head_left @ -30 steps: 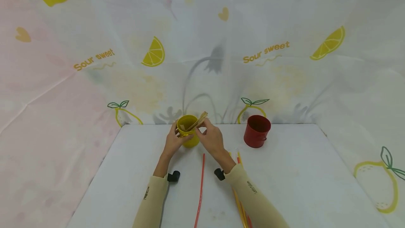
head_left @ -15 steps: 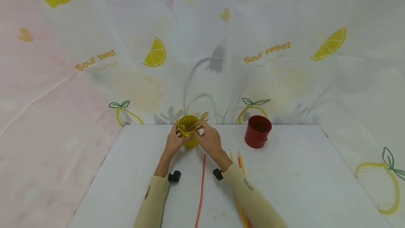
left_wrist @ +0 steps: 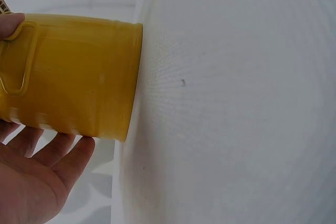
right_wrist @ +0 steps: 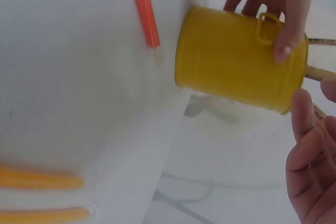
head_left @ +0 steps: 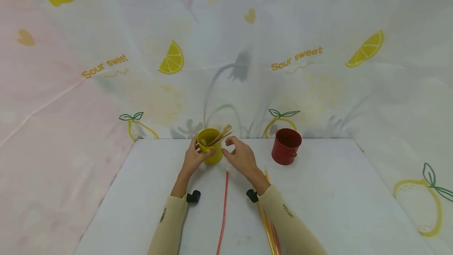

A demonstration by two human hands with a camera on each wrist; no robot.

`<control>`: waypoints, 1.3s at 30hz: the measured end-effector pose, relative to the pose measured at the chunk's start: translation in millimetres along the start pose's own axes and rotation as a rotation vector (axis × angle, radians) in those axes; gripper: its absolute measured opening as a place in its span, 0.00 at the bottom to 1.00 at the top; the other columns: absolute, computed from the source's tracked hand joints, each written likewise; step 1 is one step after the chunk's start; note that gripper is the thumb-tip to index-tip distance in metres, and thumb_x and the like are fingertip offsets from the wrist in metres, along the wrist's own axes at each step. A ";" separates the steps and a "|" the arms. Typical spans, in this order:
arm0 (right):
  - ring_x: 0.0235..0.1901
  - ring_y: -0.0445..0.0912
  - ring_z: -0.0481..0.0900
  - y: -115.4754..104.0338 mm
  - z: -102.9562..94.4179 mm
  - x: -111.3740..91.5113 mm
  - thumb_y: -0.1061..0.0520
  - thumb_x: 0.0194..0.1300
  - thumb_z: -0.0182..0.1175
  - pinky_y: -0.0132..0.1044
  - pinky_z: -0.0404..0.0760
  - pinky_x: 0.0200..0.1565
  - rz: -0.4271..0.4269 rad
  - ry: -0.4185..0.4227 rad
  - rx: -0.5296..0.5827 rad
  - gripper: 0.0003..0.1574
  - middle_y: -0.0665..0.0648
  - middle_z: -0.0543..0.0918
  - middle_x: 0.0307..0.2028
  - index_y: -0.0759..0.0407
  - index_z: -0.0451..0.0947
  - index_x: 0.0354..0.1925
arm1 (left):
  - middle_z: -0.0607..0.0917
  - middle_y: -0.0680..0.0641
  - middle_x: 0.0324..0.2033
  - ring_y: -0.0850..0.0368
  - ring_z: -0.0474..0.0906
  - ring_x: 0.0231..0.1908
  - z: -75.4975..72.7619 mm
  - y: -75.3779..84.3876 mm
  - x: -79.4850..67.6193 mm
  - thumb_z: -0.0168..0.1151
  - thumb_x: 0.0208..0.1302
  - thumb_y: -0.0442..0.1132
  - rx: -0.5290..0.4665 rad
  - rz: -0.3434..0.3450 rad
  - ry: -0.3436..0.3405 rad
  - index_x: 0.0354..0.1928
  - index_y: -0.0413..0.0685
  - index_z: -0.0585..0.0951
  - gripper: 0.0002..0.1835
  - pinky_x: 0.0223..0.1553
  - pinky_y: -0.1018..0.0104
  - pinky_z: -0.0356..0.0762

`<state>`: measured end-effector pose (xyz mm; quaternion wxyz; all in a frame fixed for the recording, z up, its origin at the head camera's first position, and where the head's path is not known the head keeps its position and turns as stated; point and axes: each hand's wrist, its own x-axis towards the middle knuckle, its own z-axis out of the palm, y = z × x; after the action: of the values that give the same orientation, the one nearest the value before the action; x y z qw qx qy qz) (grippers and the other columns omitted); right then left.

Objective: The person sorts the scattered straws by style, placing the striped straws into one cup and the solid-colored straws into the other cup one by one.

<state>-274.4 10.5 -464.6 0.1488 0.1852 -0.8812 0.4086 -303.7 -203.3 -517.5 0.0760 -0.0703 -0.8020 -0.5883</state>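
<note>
A yellow metal pail point(head_left: 214, 158) stands upright near the back of the white table. My left hand point(head_left: 192, 160) grips its side, with the thumb across the front by the small handle and the other fingers behind, as the left wrist view of the pail point(left_wrist: 79, 77) shows. Several thin tan strips point(head_left: 220, 136) lean out over the pail's right rim; their lower ends are hidden inside. Just right of the rim, my right hand point(head_left: 242, 156) is held with loosely bent fingers and a gap between thumb and forefinger, holding nothing. In the right wrist view, its fingers point(right_wrist: 303, 114) are close by the rim.
A red pail point(head_left: 286, 148) stands at the back right. One long red stick point(head_left: 224, 207) lies in front of the yellow pail. Several yellow and red sticks point(head_left: 267, 227) lie partly under my right forearm. A lemon-print cloth point(head_left: 226, 70) hangs behind the table point(head_left: 329, 200).
My right hand has let go of the tan strips and drawn back a little to the right. The strips stay leaning in the pail, and my left hand keeps its hold.
</note>
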 end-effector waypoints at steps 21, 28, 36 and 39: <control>0.42 0.45 0.83 11.3 -48.7 -17.3 0.49 0.61 0.71 0.40 0.80 0.37 -0.082 0.017 -0.048 0.24 0.52 0.84 0.46 0.54 0.76 0.52 | 0.69 0.46 0.65 0.41 0.64 0.66 -1.0 1.8 0.6 0.77 0.52 0.48 0.014 -0.034 -0.001 0.73 0.57 0.61 0.48 0.64 0.44 0.65; 0.48 0.46 0.79 19.2 -68.0 -20.4 0.49 0.60 0.72 0.42 0.80 0.45 -0.089 0.045 -0.078 0.28 0.52 0.82 0.47 0.54 0.76 0.54 | 0.69 0.47 0.66 0.42 0.64 0.66 -0.1 1.1 1.8 0.77 0.53 0.47 0.018 -0.042 -0.007 0.73 0.57 0.60 0.48 0.64 0.45 0.64; 0.52 0.51 0.77 37.3 -80.8 -21.4 0.52 0.57 0.74 0.48 0.76 0.53 -0.134 0.115 -0.082 0.30 0.58 0.82 0.50 0.60 0.76 0.55 | 0.69 0.47 0.65 0.43 0.64 0.66 0.2 -0.5 2.4 0.78 0.52 0.48 0.004 -0.040 -0.007 0.73 0.57 0.61 0.48 0.65 0.45 0.64; 0.52 0.54 0.77 44.2 -86.5 -20.7 0.53 0.55 0.75 0.51 0.74 0.55 -0.169 0.152 -0.107 0.32 0.60 0.82 0.50 0.63 0.77 0.55 | 0.69 0.47 0.66 0.43 0.64 0.66 0.1 -0.3 2.4 0.78 0.52 0.48 0.001 -0.043 -0.011 0.73 0.57 0.60 0.49 0.65 0.45 0.64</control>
<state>-266.3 108.3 -448.8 0.2586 0.2191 -0.8693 0.3597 -306.1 -203.3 -517.3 0.0591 -0.0561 -0.8040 -0.5890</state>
